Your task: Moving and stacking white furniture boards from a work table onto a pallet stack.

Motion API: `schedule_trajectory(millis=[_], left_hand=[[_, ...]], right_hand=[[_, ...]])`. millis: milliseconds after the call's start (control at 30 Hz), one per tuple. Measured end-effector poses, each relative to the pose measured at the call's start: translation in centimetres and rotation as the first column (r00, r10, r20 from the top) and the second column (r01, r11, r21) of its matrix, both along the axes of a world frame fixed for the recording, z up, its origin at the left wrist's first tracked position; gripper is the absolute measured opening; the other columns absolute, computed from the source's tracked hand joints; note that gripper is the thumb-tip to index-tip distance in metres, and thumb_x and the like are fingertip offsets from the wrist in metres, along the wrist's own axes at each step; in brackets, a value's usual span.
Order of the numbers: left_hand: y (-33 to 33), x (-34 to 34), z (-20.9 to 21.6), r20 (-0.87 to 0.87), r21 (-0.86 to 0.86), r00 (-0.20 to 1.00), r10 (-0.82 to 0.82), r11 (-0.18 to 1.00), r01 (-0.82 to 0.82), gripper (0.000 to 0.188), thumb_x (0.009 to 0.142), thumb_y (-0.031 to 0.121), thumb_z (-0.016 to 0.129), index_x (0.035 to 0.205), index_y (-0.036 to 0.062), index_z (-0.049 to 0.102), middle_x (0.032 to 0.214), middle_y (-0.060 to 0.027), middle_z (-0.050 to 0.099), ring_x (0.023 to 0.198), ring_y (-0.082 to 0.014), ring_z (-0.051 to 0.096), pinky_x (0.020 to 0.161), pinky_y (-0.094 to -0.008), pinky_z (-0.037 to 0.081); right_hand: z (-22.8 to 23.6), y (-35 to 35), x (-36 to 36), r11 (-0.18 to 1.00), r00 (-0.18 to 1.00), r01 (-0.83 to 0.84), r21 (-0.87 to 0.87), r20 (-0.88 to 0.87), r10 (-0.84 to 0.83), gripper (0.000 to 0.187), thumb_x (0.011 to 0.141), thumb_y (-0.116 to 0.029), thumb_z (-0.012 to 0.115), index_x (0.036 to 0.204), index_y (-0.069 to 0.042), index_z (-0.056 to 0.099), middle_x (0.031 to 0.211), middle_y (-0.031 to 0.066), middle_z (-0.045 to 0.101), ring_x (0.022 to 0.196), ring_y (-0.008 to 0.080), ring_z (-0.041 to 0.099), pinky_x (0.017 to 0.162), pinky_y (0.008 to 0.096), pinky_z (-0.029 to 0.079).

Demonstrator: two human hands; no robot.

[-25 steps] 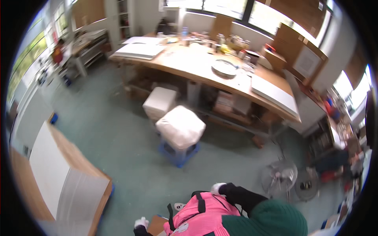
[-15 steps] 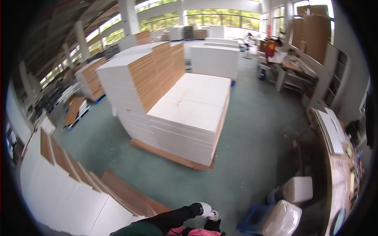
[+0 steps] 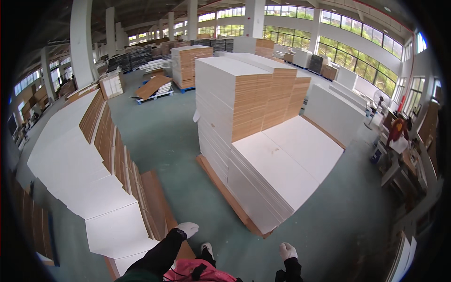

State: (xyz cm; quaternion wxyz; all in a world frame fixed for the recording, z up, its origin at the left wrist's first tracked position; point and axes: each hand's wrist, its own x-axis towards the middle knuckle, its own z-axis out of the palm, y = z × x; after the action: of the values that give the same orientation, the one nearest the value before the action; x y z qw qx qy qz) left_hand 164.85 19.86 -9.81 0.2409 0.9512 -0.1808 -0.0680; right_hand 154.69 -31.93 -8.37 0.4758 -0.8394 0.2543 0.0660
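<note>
My left hand [image 3: 189, 229], in a white glove, hangs loosely with its fingers partly out and nothing in it. Brown board [image 3: 154, 188] lies beneath and beside it, along the foot of a long row of white panels [image 3: 110, 188] with brown edges. Lower right of centre, my right hand [image 3: 287, 251], also gloved in white, is loosely curled and holds nothing visible. It is apart from the large stepped stack of white boards [image 3: 256, 183] ahead, whose near corner is closest to it.
Behind stand a wrapped stack [image 3: 190, 66] on a blue pallet and a low pallet with a tilted brown board [image 3: 154, 87]. A workbench [image 3: 406, 162] is at the right, near a standing fan [image 3: 377, 103]. Leaning panels [image 3: 403, 256] show at lower right. Green floor [image 3: 157, 127] runs between the stacks.
My view has swung left, so the big stack now sits farther right and the panel row shows more fully. Both gloved hands are now in sight; the blue crate and wrapped bundle at lower right have gone.
</note>
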Motion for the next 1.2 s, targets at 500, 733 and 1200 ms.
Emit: schedule_trajectory(millis=[500, 733, 1200], left_hand=[[14.1, 23.5, 18.0, -0.507, -0.808, 0.718, 0.477, 0.027, -0.588, 0.054, 0.096, 0.042, 0.043, 0.089, -0.0073, 0.064, 0.047, -0.0059, 0.047, 0.050, -0.0205, 0.058, 0.055, -0.0307, 0.051], [18.7, 36.5, 21.2, -0.335, -0.905, 0.793, 0.508, 0.060, -0.421, 0.049, 0.096, 0.038, 0.042, 0.100, -0.0058, 0.063, 0.097, -0.0160, 0.066, 0.090, -0.0225, 0.064, 0.083, -0.0357, 0.052], [20.6, 67.9, 26.7, -0.317, -0.930, 0.817, 0.482, 0.010, -0.367, 0.061, 0.096, 0.048, 0.039, 0.113, -0.0086, 0.053, 0.116, -0.0246, 0.057, 0.108, -0.0346, 0.056, 0.094, -0.0437, 0.044]], right_hand=[[19.9, 28.0, 37.8, 0.960, 0.612, -0.279, -0.003, 0.770, 0.180, 0.028, 0.090, -0.011, 0.054, 0.113, 0.005, 0.059, 0.125, 0.0205, 0.054, 0.119, 0.0276, 0.050, 0.102, 0.0369, 0.036], [29.5, 31.1, 52.6, 0.999, 0.429, -0.046, -0.005, 0.903, 0.025, 0.036, 0.090, -0.009, 0.051, 0.124, 0.004, 0.052, 0.136, 0.0220, 0.043, 0.127, 0.0294, 0.042, 0.106, 0.0385, 0.032], [34.0, 31.8, 69.8, 0.925, 0.193, 0.371, -0.079, 0.981, 0.006, 0.035, 0.085, -0.003, 0.042, 0.115, 0.007, 0.057, 0.123, 0.0237, 0.054, 0.125, 0.0394, 0.042, 0.106, 0.0465, 0.030]])
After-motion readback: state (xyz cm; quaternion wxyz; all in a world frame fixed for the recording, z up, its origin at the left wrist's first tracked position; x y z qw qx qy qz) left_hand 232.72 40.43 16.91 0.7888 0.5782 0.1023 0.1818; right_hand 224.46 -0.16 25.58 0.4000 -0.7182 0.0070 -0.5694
